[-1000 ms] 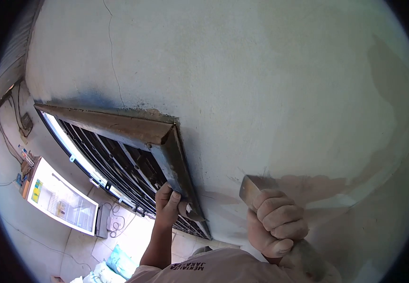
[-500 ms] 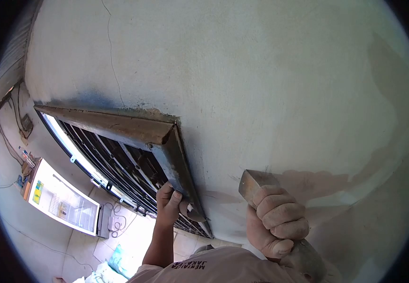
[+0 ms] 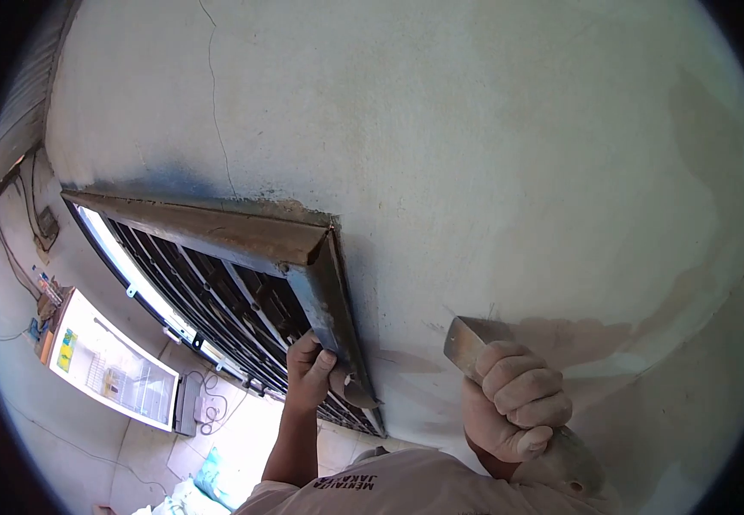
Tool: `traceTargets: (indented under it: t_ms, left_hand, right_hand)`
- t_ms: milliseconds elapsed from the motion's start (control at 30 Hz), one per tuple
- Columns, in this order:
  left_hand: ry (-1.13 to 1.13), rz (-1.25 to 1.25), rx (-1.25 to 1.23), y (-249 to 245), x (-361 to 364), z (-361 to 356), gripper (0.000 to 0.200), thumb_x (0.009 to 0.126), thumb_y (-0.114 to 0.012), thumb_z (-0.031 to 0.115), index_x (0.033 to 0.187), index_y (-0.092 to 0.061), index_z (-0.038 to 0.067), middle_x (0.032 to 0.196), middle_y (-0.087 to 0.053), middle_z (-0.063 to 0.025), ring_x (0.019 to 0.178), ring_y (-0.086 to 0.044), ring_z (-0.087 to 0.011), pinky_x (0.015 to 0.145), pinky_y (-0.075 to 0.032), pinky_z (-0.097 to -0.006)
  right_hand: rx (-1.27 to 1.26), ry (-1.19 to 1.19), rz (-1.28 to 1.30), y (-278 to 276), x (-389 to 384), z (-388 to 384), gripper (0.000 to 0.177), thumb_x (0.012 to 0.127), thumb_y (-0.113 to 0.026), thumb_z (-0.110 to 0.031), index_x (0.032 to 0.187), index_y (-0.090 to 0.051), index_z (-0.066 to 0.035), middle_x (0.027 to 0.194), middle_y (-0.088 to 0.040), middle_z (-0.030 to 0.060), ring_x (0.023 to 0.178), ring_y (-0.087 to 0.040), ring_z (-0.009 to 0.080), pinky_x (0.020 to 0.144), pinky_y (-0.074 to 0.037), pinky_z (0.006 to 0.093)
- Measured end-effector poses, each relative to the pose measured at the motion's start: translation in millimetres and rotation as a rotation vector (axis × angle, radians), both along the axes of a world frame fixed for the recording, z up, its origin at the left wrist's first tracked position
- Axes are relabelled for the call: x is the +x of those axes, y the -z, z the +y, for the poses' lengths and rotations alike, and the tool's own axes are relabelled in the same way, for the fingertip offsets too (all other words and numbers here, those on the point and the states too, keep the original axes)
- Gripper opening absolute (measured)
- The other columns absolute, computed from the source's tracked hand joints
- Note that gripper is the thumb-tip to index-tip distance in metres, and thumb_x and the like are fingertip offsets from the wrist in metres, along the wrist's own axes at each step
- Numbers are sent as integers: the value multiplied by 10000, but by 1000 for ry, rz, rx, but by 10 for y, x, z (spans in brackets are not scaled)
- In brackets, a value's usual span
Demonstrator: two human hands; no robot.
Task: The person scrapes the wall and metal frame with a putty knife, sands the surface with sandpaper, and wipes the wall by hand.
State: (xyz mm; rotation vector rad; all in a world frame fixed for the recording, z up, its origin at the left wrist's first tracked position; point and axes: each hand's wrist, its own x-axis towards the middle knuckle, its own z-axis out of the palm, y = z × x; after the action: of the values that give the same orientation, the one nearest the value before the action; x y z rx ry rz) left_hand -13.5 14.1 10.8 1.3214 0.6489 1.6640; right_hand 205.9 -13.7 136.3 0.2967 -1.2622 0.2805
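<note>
My right hand point(image 3: 518, 399) is closed in a fist around a scraper point(image 3: 473, 339). Its flat metal blade points up and left close to the wall point(image 3: 492, 172), while the worn handle end with a small hole sticks out below the fist. Damp-looking brownish patches mark the wall beside the blade. On the left, my left hand point(image 3: 309, 373) grips the edge of a metal door frame point(image 3: 314, 300), thumb in front. A rounded brown metal plate point(image 3: 356, 392) sits just right of that thumb, on the frame.
Dark bars point(image 3: 209, 283) fill the door frame. A glass-fronted display cabinet point(image 3: 114, 360) stands at lower left, with coiled cables point(image 3: 213, 403) beside it. Blue and white plastic bags point(image 3: 205, 481) lie on the floor. A thin crack point(image 3: 215, 103) runs down the wall.
My right hand and the scraper have shifted slightly right and down in view. The left hand still grips the door frame; the view itself has moved a little.
</note>
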Motion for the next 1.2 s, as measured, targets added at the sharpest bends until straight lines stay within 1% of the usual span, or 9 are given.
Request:
traceTargets:
  t_ms: [67,167,267,433,600,767,867,1000,1200]
  left_hand:
    - [33,30,-41,-37,-44,-38,420,886,-690,366,1021,-634,-27,901,-655,-42,796,-596,-115,720,-473,-250]
    - [22,-2,-41,26,-39,1,440,867,-708,380,1015,-640,-29,912,-662,-45,805,-597,-119,730,-470,-257]
    - [36,46,-43,30,-101,5,450,863,-711,385,1022,-640,-30,923,-666,-46,824,-595,-120,745,-465,-264]
    - [33,73,-56,-39,-99,-15,470,857,-711,410,1008,-643,-31,919,-668,-49,821,-596,-120,741,-464,-260]
    - [40,52,-59,24,-98,-1,478,857,-703,425,989,-643,-30,898,-666,-51,809,-598,-121,730,-463,-258]
    - [35,44,-31,-28,-50,-28,445,876,-692,393,1009,-625,-26,864,-658,-42,731,-604,-110,656,-468,-239]
    - [7,36,-30,-4,-32,-29,449,875,-693,401,1001,-625,-25,845,-655,-41,697,-598,-102,626,-467,-234]
    - [-3,8,-32,-28,1,-23,449,879,-689,403,994,-623,-26,820,-650,-40,651,-587,-95,587,-459,-225]
    - [26,-6,-65,-38,-27,-70,425,882,-693,381,990,-621,-24,792,-643,-39,602,-570,-84,542,-441,-210]
  right_hand:
    - [-8,-44,2,-5,-2,-6,345,922,-619,-221,702,-401,-69,548,-361,-2,422,-296,116,425,-240,297]
    - [23,-4,-98,-76,-14,21,313,919,-618,-207,722,-416,-72,547,-368,-2,422,-303,116,426,-254,293]
    - [8,28,-85,-82,-3,27,365,981,-523,-305,715,-396,-89,573,-368,-1,405,-282,92,408,-215,278]
    - [56,75,-66,111,148,-4,361,976,-526,-307,721,-401,-84,584,-376,7,403,-280,94,404,-214,280]
    - [66,114,-71,37,81,-15,347,966,-533,-286,718,-406,-81,591,-374,10,404,-282,96,401,-213,281]
    - [-15,16,18,52,107,-46,385,931,-604,-207,647,-378,-76,542,-376,-2,389,-289,108,396,-233,281]
    - [7,-55,16,136,218,-7,372,923,-606,-189,653,-377,-77,531,-371,-1,385,-286,107,393,-240,275]
    - [58,-35,15,107,144,18,385,913,-609,-178,644,-352,-80,515,-337,-5,388,-269,108,393,-239,282]
    - [18,-1,50,78,67,-10,409,889,-630,-162,632,-322,-84,521,-316,-6,390,-254,113,394,-237,290]
